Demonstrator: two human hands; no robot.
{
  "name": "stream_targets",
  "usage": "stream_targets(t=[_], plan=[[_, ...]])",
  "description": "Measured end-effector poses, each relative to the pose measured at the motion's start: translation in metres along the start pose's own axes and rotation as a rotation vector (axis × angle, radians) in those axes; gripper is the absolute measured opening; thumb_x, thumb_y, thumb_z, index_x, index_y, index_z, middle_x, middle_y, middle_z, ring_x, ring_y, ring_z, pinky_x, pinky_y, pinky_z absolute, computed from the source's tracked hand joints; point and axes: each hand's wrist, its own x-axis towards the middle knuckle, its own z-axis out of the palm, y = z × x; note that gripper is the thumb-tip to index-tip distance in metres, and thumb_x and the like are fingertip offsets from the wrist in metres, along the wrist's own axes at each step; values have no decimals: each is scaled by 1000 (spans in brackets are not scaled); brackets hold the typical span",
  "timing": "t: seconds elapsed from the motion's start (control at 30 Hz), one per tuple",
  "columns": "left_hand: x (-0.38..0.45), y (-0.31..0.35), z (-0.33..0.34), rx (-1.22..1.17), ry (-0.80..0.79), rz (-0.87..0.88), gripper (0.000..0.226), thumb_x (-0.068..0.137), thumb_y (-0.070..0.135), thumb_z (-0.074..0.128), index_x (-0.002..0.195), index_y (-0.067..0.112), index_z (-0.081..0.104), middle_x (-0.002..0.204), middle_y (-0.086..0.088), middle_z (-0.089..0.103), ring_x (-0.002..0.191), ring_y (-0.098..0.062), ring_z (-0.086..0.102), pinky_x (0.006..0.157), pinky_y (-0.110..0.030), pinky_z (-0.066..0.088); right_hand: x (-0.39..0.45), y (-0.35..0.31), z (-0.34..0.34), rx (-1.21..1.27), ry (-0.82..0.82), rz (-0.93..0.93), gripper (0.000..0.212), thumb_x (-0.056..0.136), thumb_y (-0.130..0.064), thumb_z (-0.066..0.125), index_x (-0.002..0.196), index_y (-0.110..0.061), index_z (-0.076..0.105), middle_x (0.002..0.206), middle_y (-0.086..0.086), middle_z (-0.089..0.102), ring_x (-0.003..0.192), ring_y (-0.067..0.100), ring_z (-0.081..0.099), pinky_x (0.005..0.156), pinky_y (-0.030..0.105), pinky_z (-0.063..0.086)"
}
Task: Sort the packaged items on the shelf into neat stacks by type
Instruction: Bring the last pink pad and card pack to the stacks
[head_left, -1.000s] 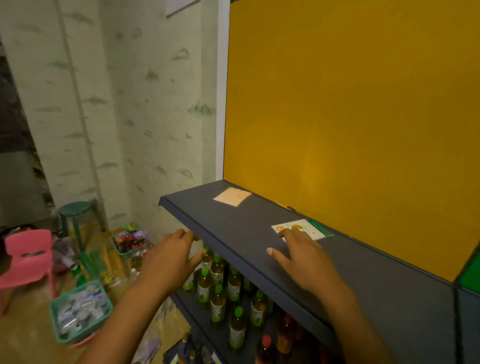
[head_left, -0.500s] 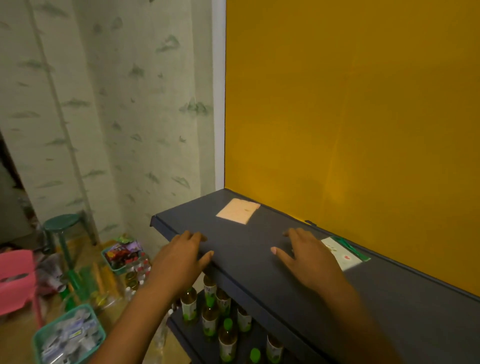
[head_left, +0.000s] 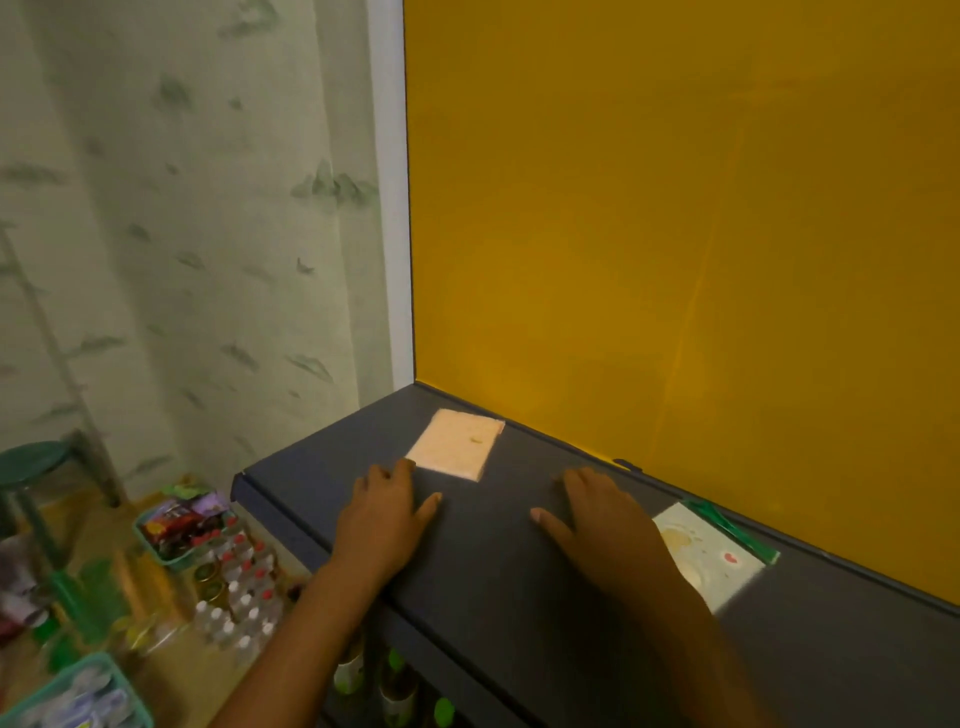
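Two flat packets lie on the dark shelf (head_left: 519, 597) in front of a yellow back panel (head_left: 675, 208): a peach-coloured packet (head_left: 456, 442) near the shelf's left end, and a pale printed packet (head_left: 706, 558) further right, with a green strip (head_left: 732, 529) just beside it against the panel. The left hand (head_left: 384, 514) rests flat on the shelf with fingers spread, its fingertips touching the near corner of the peach-coloured packet. The right hand (head_left: 605, 525) also lies flat and spread, holding nothing, just left of the pale printed packet. Bottles (head_left: 395, 686) stand on the tier below. On the floor sit a basket of snack packs (head_left: 182, 525), capped bottles (head_left: 239, 587) and a green stool (head_left: 36, 462).
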Motion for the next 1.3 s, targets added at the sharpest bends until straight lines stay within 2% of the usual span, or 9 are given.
stream_targets(t=[0.3,0.53,0.67,0.83,0.93,1.0,1.07,1.17,1.3], plan=[[66,-8,26,65,58,-57,80,85,72,38,142,17,35,138,-15,47,126,-31,42,100,-42,39,30,-9,17,-1,46,40,59,94,-59,44,139,-21,40,142,3,45,127,18,46,105,32,42],[86,1,28,94,2,-88,73,87,62,50,141,15,34,139,-15,45,129,-32,40,103,-47,36,34,-9,23,0,112,49,57,94,-61,42,137,-24,41,141,0,45,125,15,47,103,30,43],[102,3,26,10,-63,-149,73,80,55,65,133,11,42,132,-18,49,122,-34,47,99,-45,42,31,-12,22,4,149,41,56,94,-60,41,138,-25,40,143,0,42,127,15,45,103,29,42],[118,1,22,-228,-202,-213,76,73,47,77,129,7,45,128,-17,51,116,-32,52,92,-41,46,26,0,24,33,161,53,55,93,-62,43,136,-27,43,138,-3,47,122,12,48,99,27,46],[118,7,15,-430,-236,-190,55,81,27,73,125,3,50,123,-19,56,109,-33,57,94,-44,48,24,8,21,56,182,74,54,93,-61,44,136,-28,43,138,-4,46,123,12,47,98,26,45],[113,11,12,-700,-223,-185,40,88,12,65,124,3,50,114,-18,59,95,-33,62,85,-47,54,23,14,18,62,196,94,53,93,-60,44,135,-28,44,137,-5,46,121,11,48,96,25,44],[103,17,9,-968,-268,-213,37,92,4,55,128,4,44,112,-15,54,87,-27,61,71,-40,57,22,19,15,57,218,115,51,93,-60,45,133,-28,45,135,-5,47,119,12,49,94,25,45],[89,31,11,-1202,-311,-240,34,93,2,53,125,8,43,112,-11,52,85,-24,61,57,-30,59,19,30,9,45,272,155,48,94,-55,47,131,-25,47,130,-3,50,117,15,50,92,28,47],[74,52,21,-1394,-421,-218,39,89,4,60,126,9,47,118,-13,57,94,-30,66,70,-37,61,11,55,-4,-31,338,335,42,94,-48,52,123,-18,53,121,6,56,114,24,49,91,34,43]])
